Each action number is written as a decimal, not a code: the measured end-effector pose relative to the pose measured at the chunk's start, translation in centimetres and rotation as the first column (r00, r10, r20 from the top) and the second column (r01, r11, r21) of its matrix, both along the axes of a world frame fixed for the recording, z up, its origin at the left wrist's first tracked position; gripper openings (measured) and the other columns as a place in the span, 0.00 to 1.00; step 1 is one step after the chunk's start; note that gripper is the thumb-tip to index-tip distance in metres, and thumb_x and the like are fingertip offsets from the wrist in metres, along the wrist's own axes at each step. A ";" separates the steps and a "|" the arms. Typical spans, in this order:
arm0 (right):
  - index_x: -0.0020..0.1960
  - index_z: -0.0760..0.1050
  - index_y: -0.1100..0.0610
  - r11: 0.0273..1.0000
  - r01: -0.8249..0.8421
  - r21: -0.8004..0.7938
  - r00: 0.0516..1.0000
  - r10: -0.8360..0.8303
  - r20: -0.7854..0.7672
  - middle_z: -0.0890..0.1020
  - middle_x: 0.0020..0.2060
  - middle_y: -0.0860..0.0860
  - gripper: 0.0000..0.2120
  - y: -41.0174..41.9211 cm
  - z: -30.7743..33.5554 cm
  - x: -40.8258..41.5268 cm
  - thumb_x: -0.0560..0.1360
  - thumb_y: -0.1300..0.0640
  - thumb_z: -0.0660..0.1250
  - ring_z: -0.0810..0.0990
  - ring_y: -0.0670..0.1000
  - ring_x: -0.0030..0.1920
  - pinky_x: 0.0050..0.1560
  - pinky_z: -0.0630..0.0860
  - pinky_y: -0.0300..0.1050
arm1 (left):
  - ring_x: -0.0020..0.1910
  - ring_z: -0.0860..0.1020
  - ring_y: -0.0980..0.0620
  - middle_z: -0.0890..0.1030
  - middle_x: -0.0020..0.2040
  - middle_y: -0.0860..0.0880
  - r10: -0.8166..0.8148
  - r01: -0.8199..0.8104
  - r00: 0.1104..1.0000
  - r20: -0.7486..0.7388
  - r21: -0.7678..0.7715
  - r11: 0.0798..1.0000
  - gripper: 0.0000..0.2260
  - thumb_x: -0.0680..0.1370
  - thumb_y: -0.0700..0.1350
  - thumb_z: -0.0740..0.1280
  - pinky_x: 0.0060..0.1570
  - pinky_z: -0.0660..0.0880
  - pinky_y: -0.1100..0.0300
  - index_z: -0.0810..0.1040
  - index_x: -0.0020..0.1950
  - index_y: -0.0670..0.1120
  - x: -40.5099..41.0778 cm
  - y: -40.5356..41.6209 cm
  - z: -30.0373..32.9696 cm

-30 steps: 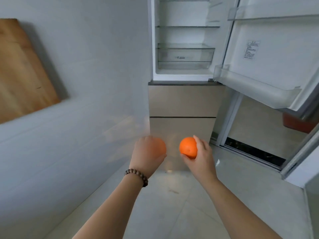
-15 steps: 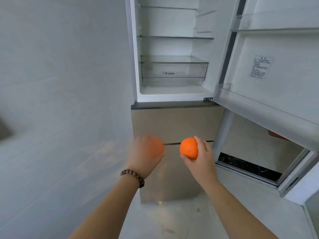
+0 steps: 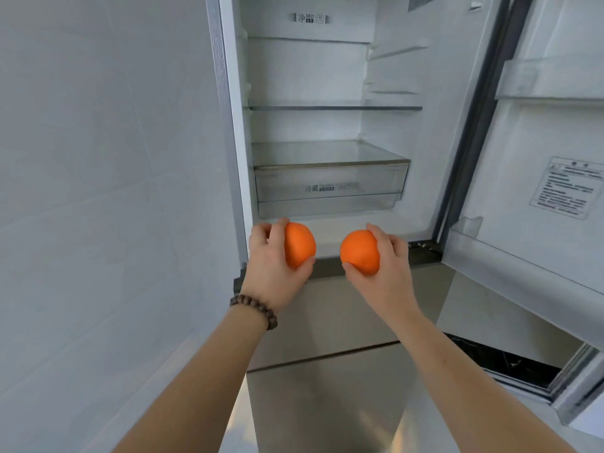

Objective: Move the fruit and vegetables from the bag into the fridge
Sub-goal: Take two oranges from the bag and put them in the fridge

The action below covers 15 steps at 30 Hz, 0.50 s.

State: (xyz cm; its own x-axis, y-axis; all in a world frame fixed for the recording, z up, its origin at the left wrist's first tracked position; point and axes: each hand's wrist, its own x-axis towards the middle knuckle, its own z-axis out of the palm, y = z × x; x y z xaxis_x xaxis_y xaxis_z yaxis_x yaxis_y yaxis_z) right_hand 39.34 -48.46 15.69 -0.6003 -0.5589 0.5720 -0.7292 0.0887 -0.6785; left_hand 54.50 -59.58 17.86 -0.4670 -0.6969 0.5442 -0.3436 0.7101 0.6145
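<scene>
Oranges, one per hand, held up side by side but apart in front of open fridge (image 3: 327, 76), just below clear drawer (image 3: 330, 181). Left hand (image 3: 274, 256), fingers curled round left orange (image 3: 300, 245); beaded bracelet (image 3: 255, 310) on that wrist. Right hand (image 3: 389, 266) wraps right orange (image 3: 359, 252). Fridge door (image 3: 539, 191) swung open at right.

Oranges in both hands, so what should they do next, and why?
Probably reach forward and set both on a shelf. The left hand grips one orange, the right hand grips the other orange, and the fridge stands open ahead.
</scene>
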 end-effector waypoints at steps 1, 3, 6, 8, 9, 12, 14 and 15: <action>0.69 0.63 0.49 1.000 -0.011 -0.014 1.000 0.011 -0.001 0.65 0.62 0.53 0.35 -1.1 0.5 -0.8 0.66 0.54 0.75 0.70 0.51 0.57 0.55 0.68 0.40 | 0.61 0.70 0.48 0.63 0.65 0.46 -0.009 0.009 1.000 -0.028 0.001 1.000 0.33 0.69 0.50 0.74 0.59 0.66 0.63 0.63 0.71 0.47 -0.9 -1.0 0.4; 0.69 0.63 0.48 0.998 -0.032 -0.059 0.999 0.031 -0.017 0.66 0.62 0.50 0.34 -3.2 1.3 -2.7 0.67 0.54 0.75 0.69 0.48 0.56 0.54 0.68 0.40 | 0.55 0.70 0.53 0.64 0.63 0.48 -0.019 0.019 0.997 -0.081 0.007 1.000 0.33 0.69 0.50 0.75 0.55 0.66 0.66 0.64 0.69 0.47 -2.8 -2.8 1.1; 0.68 0.62 0.45 0.990 -0.049 -0.131 0.998 0.045 -0.031 0.66 0.59 0.42 0.33 -6.9 2.6 -6.2 0.67 0.51 0.74 0.69 0.47 0.58 0.53 0.68 0.40 | 0.52 0.68 0.59 0.67 0.60 0.52 -0.026 0.027 0.984 -0.178 0.006 1.000 0.30 0.68 0.51 0.76 0.47 0.64 0.77 0.66 0.65 0.49 -6.1 -5.8 2.1; 0.67 0.63 0.46 0.979 -0.060 -0.194 0.998 0.058 -0.018 0.68 0.59 0.42 0.33 -9.4 3.6 -8.8 0.67 0.51 0.74 0.70 0.46 0.59 0.55 0.69 0.41 | 0.53 0.71 0.59 0.70 0.58 0.55 -0.040 0.041 0.968 -0.248 -0.001 0.999 0.28 0.67 0.51 0.76 0.49 0.66 0.76 0.68 0.63 0.51 -8.9 -7.9 2.9; 0.67 0.64 0.47 0.970 -0.069 -0.232 0.997 0.072 0.003 0.70 0.60 0.43 0.32 -10.6 4.2 -10.2 0.67 0.52 0.74 0.71 0.47 0.59 0.55 0.70 0.41 | 0.55 0.72 0.58 0.72 0.58 0.56 -0.042 0.045 0.960 -0.278 0.002 0.999 0.28 0.67 0.52 0.76 0.52 0.68 0.72 0.68 0.62 0.52 -10.4 -9.1 3.3; 0.64 0.64 0.49 0.949 -0.068 -0.307 0.990 0.104 0.100 0.71 0.58 0.46 0.30 -14.1 6.0 -14.5 0.67 0.55 0.74 0.73 0.47 0.56 0.53 0.69 0.37 | 0.56 0.75 0.55 0.75 0.59 0.54 -0.028 0.068 0.932 -0.362 0.098 0.993 0.28 0.67 0.53 0.76 0.53 0.72 0.63 0.69 0.64 0.52 -15.5 -12.3 5.2; 0.63 0.63 0.50 0.947 -0.046 -0.318 0.984 0.097 0.147 0.71 0.57 0.47 0.30 -16.7 7.1 -17.3 0.66 0.55 0.75 0.74 0.48 0.55 0.51 0.69 0.38 | 0.55 0.75 0.55 0.74 0.59 0.53 -0.013 0.081 0.920 -0.392 0.157 0.984 0.28 0.68 0.50 0.76 0.51 0.73 0.63 0.68 0.64 0.50 -18.8 -14.4 6.6; 0.63 0.63 0.50 0.946 -0.031 -0.323 0.982 0.088 0.165 0.70 0.57 0.48 0.31 -17.9 7.6 -18.7 0.66 0.55 0.75 0.74 0.49 0.55 0.52 0.69 0.40 | 0.54 0.75 0.56 0.74 0.59 0.52 -0.003 0.075 0.921 -0.390 0.168 0.983 0.29 0.68 0.49 0.76 0.51 0.73 0.63 0.68 0.65 0.49 -20.2 -15.5 7.2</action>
